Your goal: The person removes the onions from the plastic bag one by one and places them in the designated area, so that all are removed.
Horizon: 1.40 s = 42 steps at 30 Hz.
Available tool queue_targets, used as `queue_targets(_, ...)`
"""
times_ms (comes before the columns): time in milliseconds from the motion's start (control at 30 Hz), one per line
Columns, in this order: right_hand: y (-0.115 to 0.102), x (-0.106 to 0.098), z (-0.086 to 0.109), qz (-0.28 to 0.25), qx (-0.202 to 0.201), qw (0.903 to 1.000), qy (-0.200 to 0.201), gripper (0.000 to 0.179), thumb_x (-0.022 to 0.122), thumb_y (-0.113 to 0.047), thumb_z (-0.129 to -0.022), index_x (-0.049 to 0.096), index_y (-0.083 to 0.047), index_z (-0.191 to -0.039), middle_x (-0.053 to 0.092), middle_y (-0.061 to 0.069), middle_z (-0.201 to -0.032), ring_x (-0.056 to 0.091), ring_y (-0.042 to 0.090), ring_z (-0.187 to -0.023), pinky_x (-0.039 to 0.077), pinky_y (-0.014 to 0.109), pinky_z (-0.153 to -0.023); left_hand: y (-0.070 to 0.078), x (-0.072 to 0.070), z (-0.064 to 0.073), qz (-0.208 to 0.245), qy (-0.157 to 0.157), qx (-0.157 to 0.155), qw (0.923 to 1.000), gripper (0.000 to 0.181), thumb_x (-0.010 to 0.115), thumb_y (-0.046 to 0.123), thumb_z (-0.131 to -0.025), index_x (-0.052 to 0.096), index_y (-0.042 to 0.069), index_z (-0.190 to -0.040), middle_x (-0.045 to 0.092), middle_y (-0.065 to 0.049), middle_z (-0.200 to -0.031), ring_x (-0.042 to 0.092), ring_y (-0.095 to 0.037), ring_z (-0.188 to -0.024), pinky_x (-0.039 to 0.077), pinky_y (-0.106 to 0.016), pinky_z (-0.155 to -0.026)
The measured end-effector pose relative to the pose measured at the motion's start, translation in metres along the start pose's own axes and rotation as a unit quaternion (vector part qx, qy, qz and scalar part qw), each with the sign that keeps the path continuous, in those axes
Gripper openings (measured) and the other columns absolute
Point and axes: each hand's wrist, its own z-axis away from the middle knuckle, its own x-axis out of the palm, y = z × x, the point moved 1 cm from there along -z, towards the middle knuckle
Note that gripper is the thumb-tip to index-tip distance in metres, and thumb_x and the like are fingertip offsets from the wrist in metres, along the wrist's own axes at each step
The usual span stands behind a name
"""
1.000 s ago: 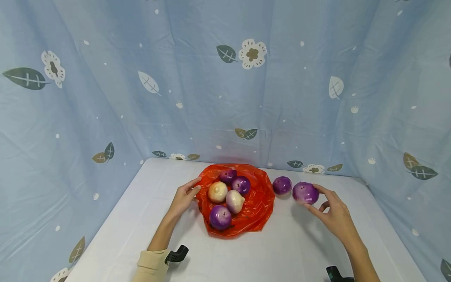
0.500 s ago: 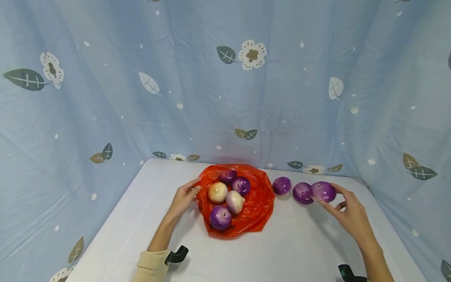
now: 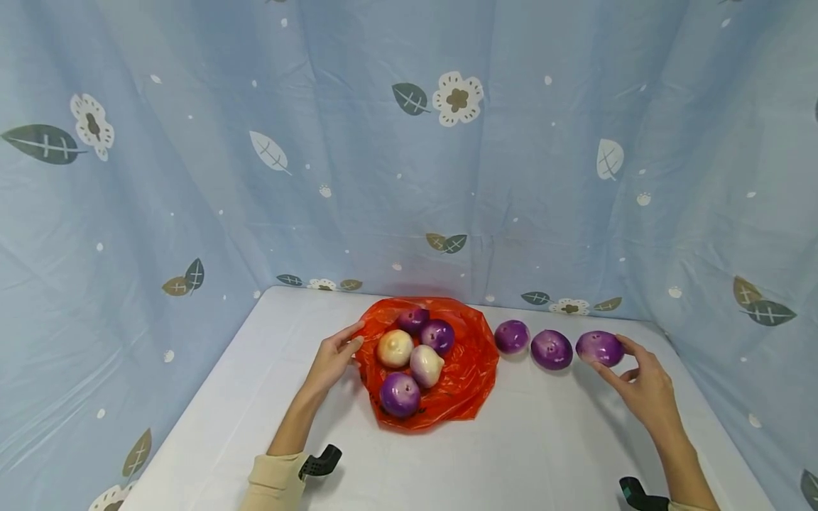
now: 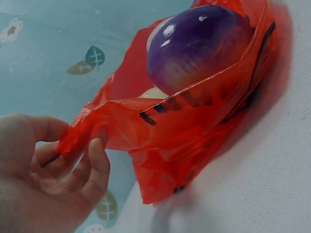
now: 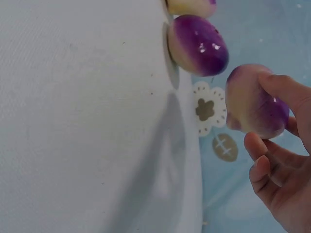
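Note:
My left hand [image 3: 332, 363] pinches the left edge of an open red plastic bag [image 3: 469, 387], its thumb and fingertips on the film in the left wrist view. Several glossy purple-and-cream turnips lie inside, among them a purple one [image 3: 400, 394] at the front and a cream-side-up one [image 3: 395, 348]. On the right, my right hand [image 3: 650, 389] holds another turnip [image 3: 599, 348] between thumb and fingers. In the right wrist view, this turnip [image 5: 252, 99] shows its cream side and a small nub, and the other fingers curl loosely below it.
Two turnips stand in a row right of the bag, one [image 3: 512, 336] near its edge and one [image 3: 552, 350] nearer the held turnip. They rest on a white table [image 3: 511, 454]. A blue patterned curtain [image 3: 371, 142] surrounds the table's back and sides.
My right hand has moved right with its turnip, uncovering the second turnip of the row, and a gap now shows between them. My left hand and the bag stay in place.

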Motion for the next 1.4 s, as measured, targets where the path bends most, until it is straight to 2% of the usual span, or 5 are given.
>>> queue_targets(267,0.01,0.008,0.003,0.002,0.025,0.9996,-0.012,0.07,0.08,-0.033,-0.082,0.05,-0.003,-0.138,0.06,0.026,-0.12,0.047,-0.005,-0.062,0.039,0.022,-0.056,0.0,0.0,0.001,0.0,-0.001,0.005,1.0,0.043,0.054,0.012,-0.101,0.049,0.003,-0.143,0.052,-0.018,-0.144,0.063,-0.027,-0.089,0.061,-0.044,-0.079)
queue_targets(700,0.022,0.021,0.006,0.002,0.04,0.9989,-0.022,0.072,0.078,-0.036,-0.083,0.048,-0.002,-0.139,0.057,0.028,-0.122,0.042,-0.01,-0.06,0.04,0.02,-0.051,0.0,0.001,0.002,-0.001,-0.001,0.004,1.0,0.043,0.053,0.013,-0.101,0.049,0.004,-0.143,0.048,-0.016,-0.148,0.063,-0.02,-0.087,0.059,-0.051,-0.083)
queue_targets(800,0.024,0.024,0.005,0.006,0.037,0.999,-0.024,0.071,0.079,-0.033,-0.083,0.048,-0.002,-0.139,0.057,0.029,-0.122,0.047,-0.005,-0.062,0.041,0.021,-0.052,0.0,0.001,0.002,0.0,-0.003,0.003,1.0,0.043,0.053,0.013,-0.101,0.049,0.004,-0.143,0.048,-0.017,-0.148,0.064,-0.021,-0.088,0.058,-0.053,-0.084)
queue_targets(1033,0.027,0.03,0.005,0.011,0.049,0.9979,-0.041,0.072,0.077,-0.034,-0.085,0.045,0.001,-0.139,0.055,0.032,-0.122,0.061,0.025,-0.072,0.041,0.026,-0.058,0.001,0.001,0.002,0.0,-0.002,-0.001,1.0,0.044,0.054,0.014,-0.101,0.049,0.004,-0.143,0.049,-0.017,-0.147,0.064,-0.025,-0.089,0.06,-0.05,-0.082)
queue_targets(1400,0.026,0.034,0.006,0.008,0.064,0.9963,-0.057,0.077,0.077,-0.039,-0.084,0.044,0.001,-0.14,0.053,0.031,-0.124,0.056,0.025,-0.075,0.042,0.02,-0.054,0.003,0.002,0.004,0.003,-0.001,-0.001,1.0,0.043,0.053,0.012,-0.101,0.049,0.003,-0.143,0.051,-0.019,-0.144,0.063,-0.037,-0.09,0.059,-0.05,-0.082)
